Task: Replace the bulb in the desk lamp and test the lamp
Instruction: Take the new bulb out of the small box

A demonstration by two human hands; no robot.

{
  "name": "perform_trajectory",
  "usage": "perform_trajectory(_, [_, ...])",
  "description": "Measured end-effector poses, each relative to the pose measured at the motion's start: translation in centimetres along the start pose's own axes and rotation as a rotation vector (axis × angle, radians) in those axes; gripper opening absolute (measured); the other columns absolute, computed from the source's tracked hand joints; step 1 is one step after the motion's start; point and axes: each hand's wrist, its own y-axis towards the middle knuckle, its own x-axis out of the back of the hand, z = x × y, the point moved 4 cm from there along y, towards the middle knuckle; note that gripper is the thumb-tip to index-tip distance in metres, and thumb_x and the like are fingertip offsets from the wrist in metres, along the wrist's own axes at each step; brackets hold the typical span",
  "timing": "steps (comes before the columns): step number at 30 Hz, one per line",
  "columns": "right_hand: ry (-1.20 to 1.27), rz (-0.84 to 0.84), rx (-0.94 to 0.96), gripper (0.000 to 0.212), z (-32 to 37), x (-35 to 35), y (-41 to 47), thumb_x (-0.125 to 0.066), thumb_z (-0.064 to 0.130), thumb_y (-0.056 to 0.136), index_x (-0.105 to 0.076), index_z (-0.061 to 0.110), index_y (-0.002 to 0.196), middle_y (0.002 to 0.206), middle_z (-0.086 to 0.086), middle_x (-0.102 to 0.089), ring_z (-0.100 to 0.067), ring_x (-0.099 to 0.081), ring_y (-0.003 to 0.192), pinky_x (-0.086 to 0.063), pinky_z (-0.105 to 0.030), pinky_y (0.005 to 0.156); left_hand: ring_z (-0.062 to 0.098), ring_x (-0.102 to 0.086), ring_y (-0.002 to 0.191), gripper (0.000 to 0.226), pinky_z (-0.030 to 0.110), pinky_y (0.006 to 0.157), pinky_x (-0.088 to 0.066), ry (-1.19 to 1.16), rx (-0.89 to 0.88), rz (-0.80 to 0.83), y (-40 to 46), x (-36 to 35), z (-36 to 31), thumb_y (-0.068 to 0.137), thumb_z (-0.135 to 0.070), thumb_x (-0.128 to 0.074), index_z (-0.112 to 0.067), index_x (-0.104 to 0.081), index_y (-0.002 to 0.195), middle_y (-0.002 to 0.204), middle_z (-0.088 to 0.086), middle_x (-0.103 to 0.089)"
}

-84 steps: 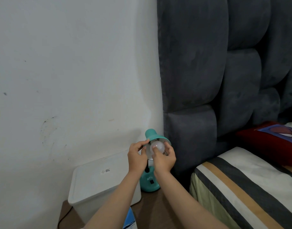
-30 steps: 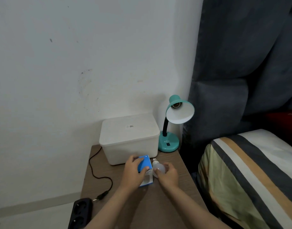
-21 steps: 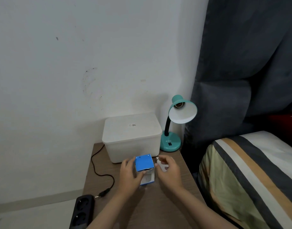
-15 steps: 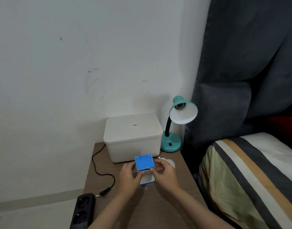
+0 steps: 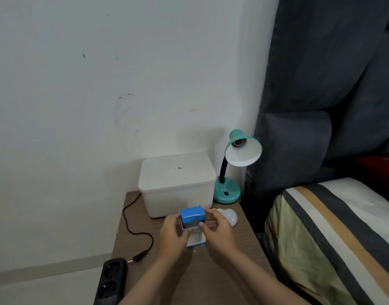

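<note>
- Unboxing was the step in hand, by my reading: both hands worked a small blue bulb box (image 5: 192, 219) held just above the bench (image 5: 211, 278), its top flap lifted and the opening turned toward the person.
- Left hand (image 5: 174, 235) closed its grip on the left side of the box, thumb on the near face.
- Right hand (image 5: 217, 231) pinched the right edge of the box near the opening, thumb and forefinger pressed on the card.
- What lay inside the box could not be made out; only a dark opening showed.
- A bare white bulb (image 5: 228, 216) lay on its side on the bench just behind the right hand, touching neither hand so far as I could tell. Its long axis ran roughly left to right, screw cap pointing left toward the white lidded bin (image 5: 178, 183), globe toward the bed (image 5: 334, 234).
- The teal desk lamp (image 5: 233, 172) stood at the bench's back right corner beside the bin, shade tilted toward the camera, socket (image 5: 238, 142) empty.
- Its cord (image 5: 134, 219) trailed across the bench with the plug (image 5: 137, 258) lying loose, near but not in the black power strip (image 5: 111, 280).
- Next move, I judged, called for drawing the new bulb out cap-first without squeezing the globe, then threading it into the socket, plugging in and pressing the switch on the lamp base.
</note>
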Motion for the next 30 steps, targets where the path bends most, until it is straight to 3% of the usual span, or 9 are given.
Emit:
perform_trajectory(5, [-0.074,0.016,0.042,0.045,0.0,0.0,0.6,-0.062,0.010,0.087,-0.054,0.027,0.127,0.113,0.006,-0.060,0.002,-0.057,0.101,-0.048,-0.010,0.082,0.010,-0.050,0.119,0.056,0.037,0.095,-0.051,0.010,-0.022,0.076,0.8,0.3,0.5,0.075,-0.013,-0.073,-0.021,-0.051,0.126,0.131,-0.009,-0.051])
perform_trajectory(8, [-0.077,0.062,0.023,0.051,0.2,0.0,0.8,-0.058,0.009,0.090,-0.047,0.032,0.133,0.109,0.001,-0.058,-0.003,-0.058,0.097,-0.048,-0.008,0.078,0.002,-0.057,0.105,0.053,0.034,0.084,-0.055,-0.022,-0.073,0.139,1.2,0.6,-0.1,0.074,-0.012,-0.070,-0.038,-0.053,0.117,0.118,-0.017,-0.058])
perform_trajectory(11, [-0.158,0.083,0.052,0.055,0.1,0.0,1.3,-0.060,0.014,0.089,-0.042,0.034,0.138,0.104,-0.001,-0.057,-0.007,-0.059,0.094,-0.049,-0.015,0.082,0.004,-0.056,0.102,0.057,0.021,0.079,-0.053,-0.016,-0.099,0.205,1.7,0.9,-0.7,0.074,-0.014,-0.073,-0.045,-0.047,0.113,0.111,-0.021,-0.052])
perform_trajectory(14, [-0.209,0.073,0.051,0.054,0.3,0.0,1.5,-0.063,0.017,0.087,-0.045,0.030,0.137,0.104,-0.001,-0.053,-0.006,-0.058,0.090,-0.049,-0.014,0.080,0.000,-0.052,0.099,0.072,0.004,0.074,-0.043,0.002,-0.103,0.272,2.3,1.0,-0.7,0.074,-0.017,-0.076,-0.035,-0.036,0.131,0.112,-0.016,-0.045])
perform_trajectory(18, [-0.332,0.037,0.151,0.045,1.3,0.0,2.0,-0.068,0.016,0.083,-0.055,0.022,0.126,0.101,0.007,-0.053,-0.003,-0.055,0.077,-0.046,-0.009,0.069,-0.003,-0.049,0.097,0.085,0.005,0.073,-0.046,-0.009,-0.039,0.373,3.0,0.8,-0.2,0.075,-0.017,-0.076,-0.022,-0.024,0.143,0.121,-0.002,-0.039])
perform_trajectory(23, [-0.541,0.135,0.144,0.054,2.0,-0.8,3.6,-0.073,0.033,0.076,-0.055,0.023,0.126,0.115,0.006,-0.060,-0.010,-0.056,0.105,-0.051,-0.029,0.090,-0.007,-0.049,0.100,0.091,0.006,0.073,-0.048,-0.040,0.010,0.421,3.5,0.7,0.4,0.074,-0.018,-0.077,-0.018,-0.020,0.146,0.124,-0.003,-0.036])
perform_trajectory(30, [-0.816,0.268,0.111,0.063,3.3,-1.9,4.8,-0.073,0.044,0.069,-0.055,0.022,0.125,0.119,0.001,-0.063,-0.023,-0.047,0.116,-0.046,-0.036,0.092,-0.009,-0.050,0.105,0.093,0.010,0.079,-0.048,-0.102,0.039,0.455,3.6,0.7,1.0,0.073,-0.015,-0.079,-0.017,-0.020,0.146,0.126,0.000,-0.036])
